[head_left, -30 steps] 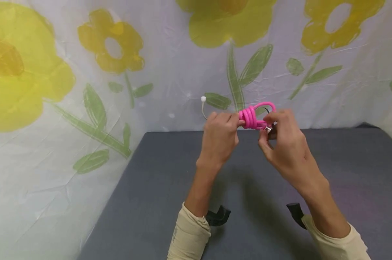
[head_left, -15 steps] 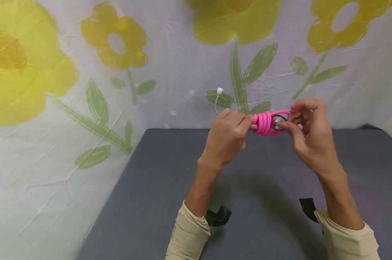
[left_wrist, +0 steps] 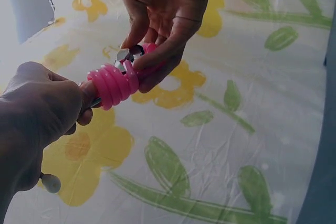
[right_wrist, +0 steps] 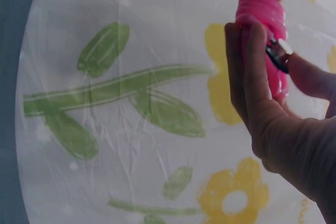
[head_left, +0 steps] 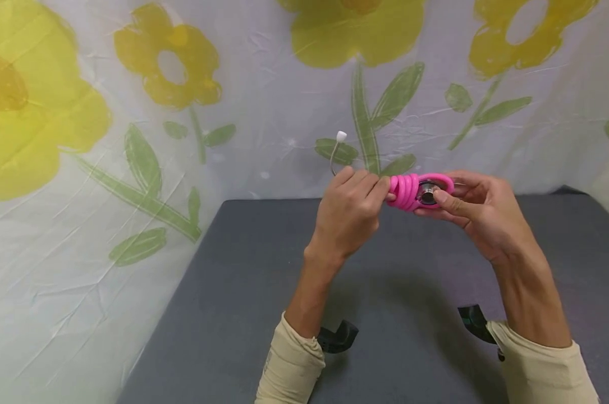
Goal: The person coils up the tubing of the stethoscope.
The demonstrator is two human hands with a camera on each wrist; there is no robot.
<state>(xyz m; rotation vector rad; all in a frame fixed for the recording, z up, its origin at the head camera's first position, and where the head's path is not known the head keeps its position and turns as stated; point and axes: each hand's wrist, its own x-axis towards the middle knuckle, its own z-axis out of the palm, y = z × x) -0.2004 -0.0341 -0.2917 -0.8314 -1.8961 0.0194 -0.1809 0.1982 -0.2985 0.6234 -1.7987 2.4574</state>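
Observation:
A pink stethoscope (head_left: 404,192), its tubing wound in several tight coils, is held up in the air between both hands. My left hand (head_left: 349,210) grips the metal ear-tube end, mostly hidden in the fist. One white ear tip (head_left: 341,136) sticks up behind that fist; an ear tip (left_wrist: 51,183) also shows below it in the left wrist view. At the other end, my right hand (head_left: 491,216) holds the pink tubing loop, fingers behind it and thumb on the metal chest piece (head_left: 427,193). The chest piece lies within the loop, beside the coils (right_wrist: 261,11).
Below the hands spreads a dark grey tabletop (head_left: 253,292). Behind it hangs a pale cloth backdrop (head_left: 269,101) with yellow flowers and green leaves. Black curved mounts (head_left: 338,336) stick out from both beige sleeves (head_left: 291,359).
The stethoscope has shifted slightly right. My right hand has moved from pinching at the loop's end to wrapping behind it, thumb on the chest piece, now tucked against the loop. My left hand keeps its grip.

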